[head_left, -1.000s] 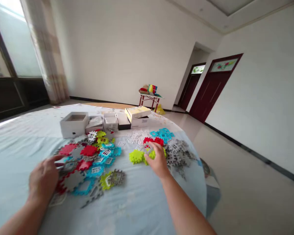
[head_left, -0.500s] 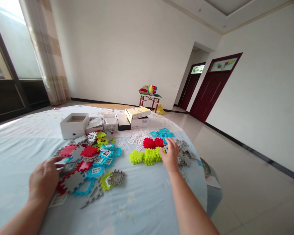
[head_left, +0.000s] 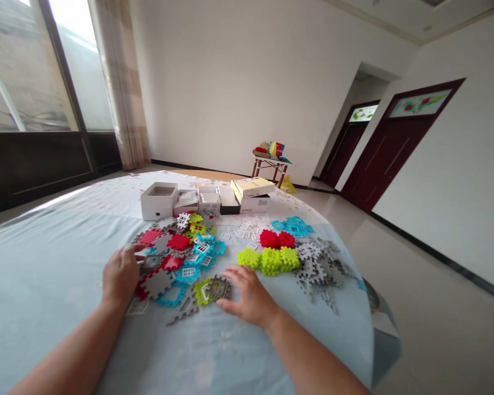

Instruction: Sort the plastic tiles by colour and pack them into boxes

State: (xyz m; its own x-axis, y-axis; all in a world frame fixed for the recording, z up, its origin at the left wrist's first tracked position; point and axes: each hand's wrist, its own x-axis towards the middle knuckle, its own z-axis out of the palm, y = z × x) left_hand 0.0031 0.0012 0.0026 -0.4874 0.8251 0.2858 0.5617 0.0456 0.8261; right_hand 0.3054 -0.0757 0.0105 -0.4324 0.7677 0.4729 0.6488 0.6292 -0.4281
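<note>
My left hand rests at the left edge of a mixed pile of interlocking plastic building tiles, its visible fingers stretched over a grey window tile; its thumb is mostly hidden. My right hand is open, thumb and fingers apart, beside a brown-grey frame tile that overlaps a lime green tile. In the mixed pile lie a red tile, a light grey tile and a blue frame tile. Beyond my right hand sit lime green tiles in stacks.
Sorted heaps stand on the right: red tiles, blue tiles, grey tiles and white window pieces. Behind the piles is a row of boxes, including a white box and a yellow-topped box. The cloth-covered table has a curved edge.
My right hand has moved from the lime green and grey heaps back to the brown-grey frame tile near the mixed pile. My left hand stays at the pile. The view has swung left.
</note>
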